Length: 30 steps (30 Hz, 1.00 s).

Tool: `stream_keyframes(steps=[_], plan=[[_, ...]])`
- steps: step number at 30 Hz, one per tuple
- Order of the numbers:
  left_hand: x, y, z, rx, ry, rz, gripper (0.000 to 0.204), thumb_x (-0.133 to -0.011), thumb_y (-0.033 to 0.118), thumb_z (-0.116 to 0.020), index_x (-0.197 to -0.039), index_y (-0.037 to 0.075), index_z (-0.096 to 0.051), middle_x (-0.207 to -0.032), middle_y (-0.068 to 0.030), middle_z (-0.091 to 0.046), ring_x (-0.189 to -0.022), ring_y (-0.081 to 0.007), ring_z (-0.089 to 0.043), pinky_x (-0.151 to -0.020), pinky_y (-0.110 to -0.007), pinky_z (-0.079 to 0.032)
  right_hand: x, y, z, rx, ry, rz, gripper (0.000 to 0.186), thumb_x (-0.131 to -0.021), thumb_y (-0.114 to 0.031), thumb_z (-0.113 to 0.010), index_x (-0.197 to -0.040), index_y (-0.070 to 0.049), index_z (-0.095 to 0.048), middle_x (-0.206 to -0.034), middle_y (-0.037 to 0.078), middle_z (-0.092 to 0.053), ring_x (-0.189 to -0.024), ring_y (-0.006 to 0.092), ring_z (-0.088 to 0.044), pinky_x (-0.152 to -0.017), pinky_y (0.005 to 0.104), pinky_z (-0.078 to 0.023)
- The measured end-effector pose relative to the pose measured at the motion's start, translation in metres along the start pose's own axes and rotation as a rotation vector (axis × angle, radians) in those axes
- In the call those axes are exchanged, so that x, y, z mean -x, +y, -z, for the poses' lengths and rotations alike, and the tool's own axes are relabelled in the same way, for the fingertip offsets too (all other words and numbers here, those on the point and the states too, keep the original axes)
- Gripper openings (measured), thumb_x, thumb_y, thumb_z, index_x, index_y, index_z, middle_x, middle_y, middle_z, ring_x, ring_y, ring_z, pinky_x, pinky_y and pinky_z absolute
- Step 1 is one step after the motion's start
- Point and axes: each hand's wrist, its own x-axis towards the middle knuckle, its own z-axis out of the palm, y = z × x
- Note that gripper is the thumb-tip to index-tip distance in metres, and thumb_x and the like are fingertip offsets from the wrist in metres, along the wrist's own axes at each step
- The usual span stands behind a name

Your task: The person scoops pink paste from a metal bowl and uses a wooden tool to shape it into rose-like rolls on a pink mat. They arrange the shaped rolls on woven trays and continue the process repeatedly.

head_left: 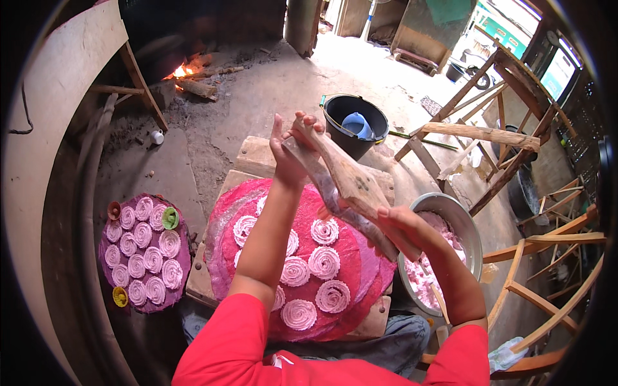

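A two-part wooden press [354,180], made of two long paddle-like pieces lying one over the other, slants across the middle in the air. My left hand [291,157] grips its far upper-left end, the thumb pointing up. At its near lower-right end my right hand [405,225] is closed around the pieces. Beneath the press lies a round red-pink mat [219,267] on a wooden board [257,154]. Several pale pink swirled dough rosettes [333,296] sit on this mat; my left forearm hides some. To the right stands a metal basin [475,248] holding pink dough [421,283].
On the left, another round mat [154,303] bears several pink rosettes and small coloured cups. A black bucket [344,145] with a blue mug [357,127] stands beyond the press. A wood fire [188,69] burns far left. Wooden frames [534,238] crowd the right.
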Motion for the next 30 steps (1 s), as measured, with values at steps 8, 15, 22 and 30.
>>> stream_keyframes(steps=[8, 15, 22, 30], plan=[[0.034, -0.020, 0.034, 0.133, 0.117, -0.009, 0.035, -0.100, 0.041, -0.043, -0.101, 0.011, -0.061, -0.094, -0.0059, -0.061, -0.092, -0.0244, -0.057, -0.075, -0.036, -0.051, 0.005, 0.046, 0.018, -0.384, -0.099, -0.059, 0.078, -0.092, -0.067, -0.038, -0.129, 0.001, -0.049, -0.099, 0.025, -0.065, -0.075, 0.0243, -0.067, -0.059, 0.0354, -0.055], [0.036, -0.014, 0.048, 0.216, 0.044, -0.082, 0.030, -0.101, 0.035, -0.042, -0.106, 0.010, -0.057, -0.098, -0.0070, -0.059, -0.096, -0.0242, -0.056, -0.048, -0.023, -0.049, -0.065, 0.122, 0.010, -1.097, -0.492, 0.020, 0.064, -0.097, -0.049, -0.045, -0.143, -0.006, -0.036, -0.118, 0.029, -0.052, -0.083, 0.0293, -0.058, -0.071, 0.0347, -0.051], [0.034, -0.015, 0.044, 0.282, 0.037, -0.122, 0.031, -0.100, 0.040, -0.044, -0.103, 0.012, -0.058, -0.095, -0.0043, -0.061, -0.091, -0.0235, -0.056, -0.067, -0.032, -0.050, -0.073, 0.124, -0.001, -0.673, -0.229, 0.179, 0.047, -0.098, -0.041, -0.047, -0.130, -0.007, -0.047, -0.109, 0.013, -0.057, -0.083, 0.0172, -0.060, -0.055, 0.0234, -0.047], [0.013, 0.013, 0.009, 0.235, 0.017, -0.099, 0.036, -0.098, 0.044, -0.047, -0.096, 0.011, -0.060, -0.086, -0.0043, -0.060, -0.087, -0.0229, -0.055, -0.081, -0.034, -0.047, -0.111, 0.119, 0.001, 0.188, 0.186, 0.610, 0.052, -0.099, -0.047, -0.039, -0.125, -0.004, -0.051, -0.088, 0.016, -0.063, -0.063, 0.0208, -0.062, -0.051, 0.0282, -0.047]])
